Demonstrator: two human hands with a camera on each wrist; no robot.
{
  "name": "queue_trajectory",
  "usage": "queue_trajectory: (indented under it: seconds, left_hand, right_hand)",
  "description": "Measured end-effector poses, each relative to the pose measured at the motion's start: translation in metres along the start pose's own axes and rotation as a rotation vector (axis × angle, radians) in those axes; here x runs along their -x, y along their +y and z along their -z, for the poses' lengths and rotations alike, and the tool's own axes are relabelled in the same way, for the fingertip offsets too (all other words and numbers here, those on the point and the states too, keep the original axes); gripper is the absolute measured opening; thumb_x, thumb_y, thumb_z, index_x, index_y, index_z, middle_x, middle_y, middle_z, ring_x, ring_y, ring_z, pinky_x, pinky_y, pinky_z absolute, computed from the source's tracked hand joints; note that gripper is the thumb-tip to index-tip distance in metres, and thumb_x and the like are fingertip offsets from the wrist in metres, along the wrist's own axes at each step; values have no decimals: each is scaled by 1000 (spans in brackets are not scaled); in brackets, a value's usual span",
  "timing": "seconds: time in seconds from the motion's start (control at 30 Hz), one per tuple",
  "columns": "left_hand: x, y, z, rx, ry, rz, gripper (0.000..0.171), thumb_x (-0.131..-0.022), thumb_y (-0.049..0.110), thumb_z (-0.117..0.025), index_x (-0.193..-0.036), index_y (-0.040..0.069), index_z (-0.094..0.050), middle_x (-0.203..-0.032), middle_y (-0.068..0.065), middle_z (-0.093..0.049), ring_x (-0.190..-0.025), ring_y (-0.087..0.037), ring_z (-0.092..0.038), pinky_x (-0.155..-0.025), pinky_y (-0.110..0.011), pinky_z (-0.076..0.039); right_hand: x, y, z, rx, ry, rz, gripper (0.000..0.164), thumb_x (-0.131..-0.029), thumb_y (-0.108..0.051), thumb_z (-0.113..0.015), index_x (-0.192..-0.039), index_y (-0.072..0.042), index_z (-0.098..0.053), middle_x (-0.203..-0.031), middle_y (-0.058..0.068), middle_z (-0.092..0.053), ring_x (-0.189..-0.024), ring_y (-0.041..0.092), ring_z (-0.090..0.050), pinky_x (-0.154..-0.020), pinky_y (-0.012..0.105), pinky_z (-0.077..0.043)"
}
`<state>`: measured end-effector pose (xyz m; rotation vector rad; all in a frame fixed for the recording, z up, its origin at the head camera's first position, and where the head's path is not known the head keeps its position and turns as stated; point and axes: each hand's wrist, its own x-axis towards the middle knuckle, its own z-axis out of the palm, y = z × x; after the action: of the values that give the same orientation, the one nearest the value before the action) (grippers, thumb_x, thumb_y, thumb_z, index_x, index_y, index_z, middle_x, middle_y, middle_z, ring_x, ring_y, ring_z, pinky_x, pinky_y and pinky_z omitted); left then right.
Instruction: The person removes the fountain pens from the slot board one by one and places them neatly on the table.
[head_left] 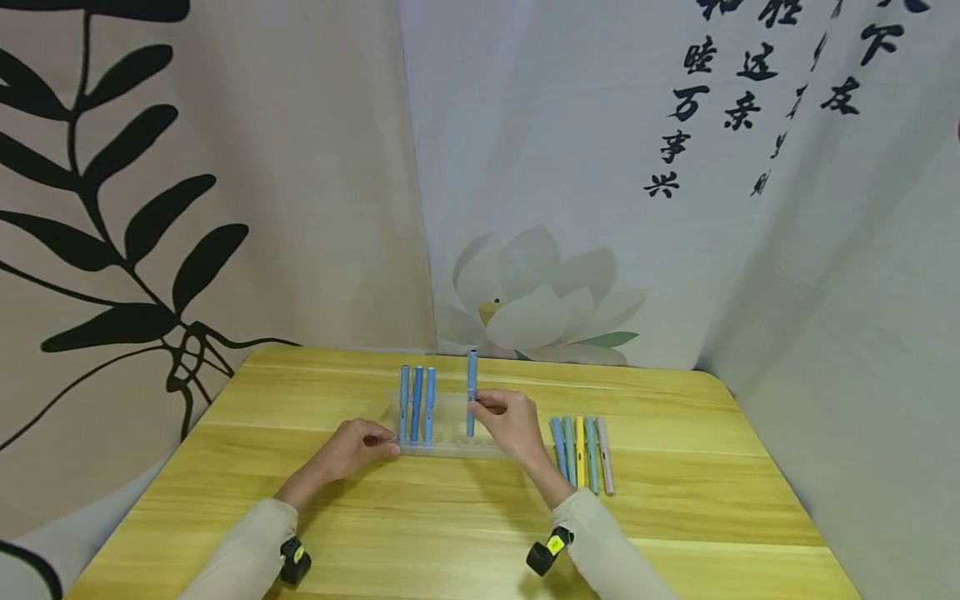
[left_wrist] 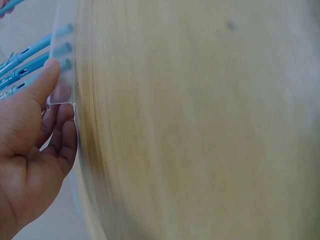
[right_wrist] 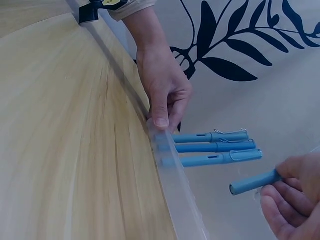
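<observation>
A clear plastic pen rack (head_left: 457, 451) stands on the table, with three blue pens (right_wrist: 220, 159) upright in its left part. My left hand (head_left: 358, 444) holds the rack's left end; in the left wrist view the thumb lies over its edge and the fingers curl beneath. Above the rack, to the right of those three, my right hand (head_left: 513, 421) pinches a blue pen (head_left: 472, 377) held upright. In the right wrist view the bare lower end of that held pen (right_wrist: 254, 183) hangs apart from the rack.
Right of the rack, several pens lie side by side on the wooden table (head_left: 675, 508): blue, greenish, a yellow pen (head_left: 581, 450) and a greyish pen (head_left: 604, 457). Printed curtains (head_left: 315, 208) hang behind the table's back edge.
</observation>
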<state>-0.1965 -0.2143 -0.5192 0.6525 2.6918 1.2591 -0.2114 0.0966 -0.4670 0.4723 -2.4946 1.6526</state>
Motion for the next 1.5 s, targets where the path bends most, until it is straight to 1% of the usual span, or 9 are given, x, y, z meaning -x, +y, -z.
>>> queue_trajectory:
  seconds: [0.33, 0.5, 0.7, 0.77, 0.83, 1.0, 1.23, 1.37, 1.5]
  left_hand:
    - [0, 0, 0, 1, 2, 3, 18, -98, 24, -71, -105, 10, -79, -96, 3, -75, -78, -6, -60, -71, -25, -52]
    - [0, 1, 0, 3, 4, 6, 17, -98, 24, -71, -105, 10, -79, -95, 3, -75, -78, -6, -59, -71, -25, -52]
    - [0, 2, 0, 4, 14, -1, 18, -98, 23, -71, -105, 9, -79, -96, 1, -75, -79, -7, -60, -70, -25, -52]
    - [0, 2, 0, 3, 11, -3, 19, -98, 23, -71, -105, 8, -79, -96, 0, -75, -79, -7, -60, -70, -25, -52]
    - [0, 2, 0, 6, 9, 17, 18, -97, 24, -72, -105, 10, -79, -96, 1, -75, -78, -7, -60, -70, -25, -52]
    - [-1, 1, 0, 4, 2, 33, 18, -97, 26, -73, -105, 12, -80, -94, 4, -74, -77, -8, -59, -70, -25, -51]
    - [0, 1, 1, -11, 5, 32, 18, -97, 26, -72, -105, 12, -80, -95, 3, -75, -79, -8, -61, -71, -25, -52]
    - [0, 2, 1, -19, 2, 37, 18, -97, 26, -72, -105, 12, -80, -95, 3, -74, -79, -9, -60, -71, -25, -52]
    - [0, 3, 1, -21, 3, 40, 18, -97, 26, -72, -105, 11, -79, -95, 3, -74, -80, -9, -61, -72, -25, -52]
  right_hand:
    - [9, 7, 22, -16, 66, 5, 22, -95, -21, -76, -112, -7, -79, -97, 6, -78, -86, 18, -73, -76, 30, -59]
    - [15, 7, 36, 2, 74, -21, 22, -95, -23, -76, -112, -9, -79, -95, 2, -78, -85, 14, -72, -75, 29, -58]
    - [24, 11, 54, 21, 84, -34, 22, -95, -21, -76, -113, -8, -79, -96, 2, -77, -86, 15, -71, -75, 30, -58]
    - [27, 14, 59, 22, 88, -53, 22, -95, -21, -76, -113, -8, -78, -97, 2, -77, -86, 15, -70, -75, 29, -57]
    - [29, 15, 64, 33, 94, -59, 23, -95, -21, -75, -113, -7, -78, -97, 3, -77, -86, 15, -70, -74, 29, -57]
    - [35, 17, 79, 64, 121, -89, 22, -96, -21, -75, -113, -8, -79, -97, 4, -77, -87, 18, -72, -71, 29, -57]
    - [43, 26, 99, 90, 143, -132, 27, -95, -24, -75, -116, -6, -77, -99, 6, -77, -88, 16, -71, -73, 26, -56]
    - [48, 32, 110, 117, 157, -143, 28, -96, -25, -75, -117, -6, -77, -100, 6, -77, -87, 15, -71, -71, 26, -56]
    - [54, 37, 120, 142, 168, -174, 29, -95, -26, -75, -116, -7, -77, -99, 6, -77, -86, 15, -70, -69, 26, -55]
